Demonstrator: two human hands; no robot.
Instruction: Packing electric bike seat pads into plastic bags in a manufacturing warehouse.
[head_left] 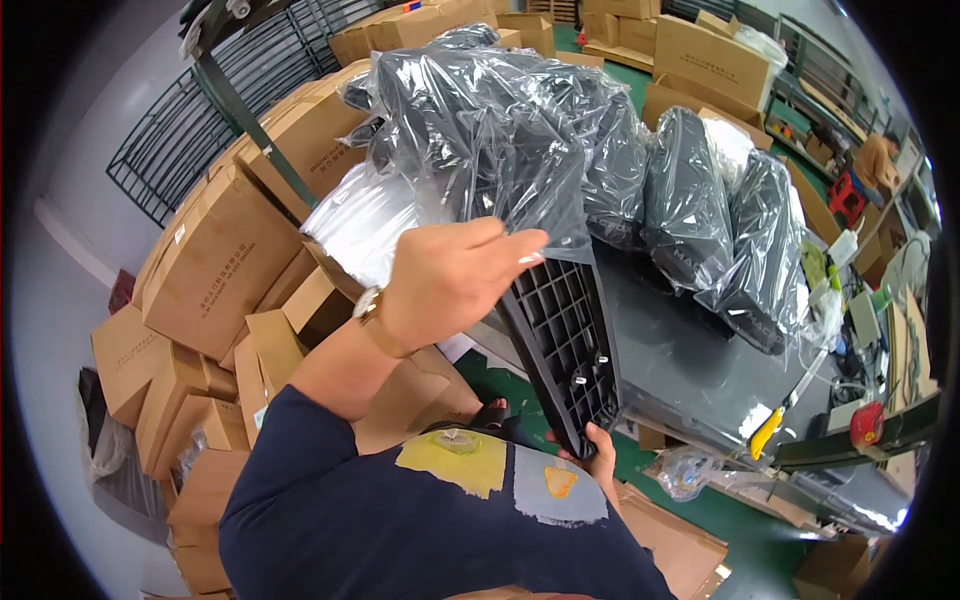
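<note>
A long black plastic part [568, 318] with a ribbed grid on its face slants in front of my body. My right hand [601, 456] grips its lower end, thumb over the edge. Clear plastic film [562, 232], apparently a bag, covers the part's upper end. My left hand [455, 283], with a watch on its wrist, is closed in a pinch on the film's edge. Just beyond lies a heap of dark parts in clear bags [500, 110]. White plastic sheeting [365, 222] lies left of the heap.
Two bagged black parts [688, 195] rest on the dark table [665, 345] to the right. A yellow-handled cutter [767, 433] lies near the table's edge. Cardboard boxes [225, 260] crowd the left side. A person [876, 165] sits at the far right.
</note>
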